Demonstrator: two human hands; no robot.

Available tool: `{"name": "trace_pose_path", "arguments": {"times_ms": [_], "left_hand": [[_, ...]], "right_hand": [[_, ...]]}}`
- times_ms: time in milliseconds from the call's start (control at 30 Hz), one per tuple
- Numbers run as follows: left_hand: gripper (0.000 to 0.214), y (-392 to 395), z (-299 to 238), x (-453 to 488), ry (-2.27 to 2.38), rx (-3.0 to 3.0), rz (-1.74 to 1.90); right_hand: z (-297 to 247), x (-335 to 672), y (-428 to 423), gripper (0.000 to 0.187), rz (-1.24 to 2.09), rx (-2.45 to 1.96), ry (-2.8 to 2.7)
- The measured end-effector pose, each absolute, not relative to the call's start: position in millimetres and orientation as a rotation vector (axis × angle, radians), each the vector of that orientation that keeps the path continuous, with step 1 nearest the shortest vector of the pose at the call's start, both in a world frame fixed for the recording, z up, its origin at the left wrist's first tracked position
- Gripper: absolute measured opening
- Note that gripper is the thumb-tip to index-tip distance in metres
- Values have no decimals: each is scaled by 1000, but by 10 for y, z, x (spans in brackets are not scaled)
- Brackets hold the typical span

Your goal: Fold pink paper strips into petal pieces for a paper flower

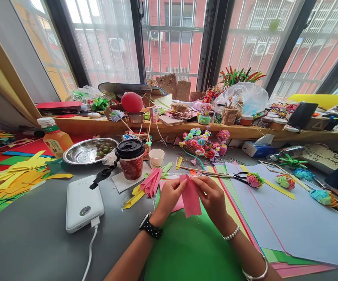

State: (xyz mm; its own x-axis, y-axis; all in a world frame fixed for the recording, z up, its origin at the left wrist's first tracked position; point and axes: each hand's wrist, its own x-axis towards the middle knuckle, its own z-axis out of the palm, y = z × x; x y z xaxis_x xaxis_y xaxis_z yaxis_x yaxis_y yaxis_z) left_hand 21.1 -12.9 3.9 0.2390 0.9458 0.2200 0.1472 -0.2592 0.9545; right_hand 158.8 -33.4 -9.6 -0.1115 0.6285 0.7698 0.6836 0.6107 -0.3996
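Observation:
Both my hands pinch a pink paper strip (190, 197) above the green sheet (192, 246). My left hand (170, 197), with a black watch on its wrist, grips the strip's upper left edge. My right hand (212, 197), wearing a pearl bracelet, holds the upper right edge. The strip hangs down between them. A bundle of folded pink paper pieces (151, 182) lies just left of my left hand.
A white power bank (82, 203) with a cable lies at the left. A lidded red coffee cup (130, 159), a small paper cup (156, 157), a metal tray (83, 151), scissors (240, 177), paper flowers (202, 142), coloured sheets (288, 218) and yellow paper scraps (13, 181) surround my hands.

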Motion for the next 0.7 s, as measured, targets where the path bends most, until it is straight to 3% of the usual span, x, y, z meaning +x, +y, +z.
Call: {"name": "trace_pose_path", "arguments": {"times_ms": [267,700], "left_hand": [[34,-105,24,186,1068,1622,1166],[31,-106,35,184,1056,1603,1168]], "right_hand": [[-131,1608,-307,38,-266,-1032,-1967],[-125,1612,-297,41,-300,-1018,-2004]]}}
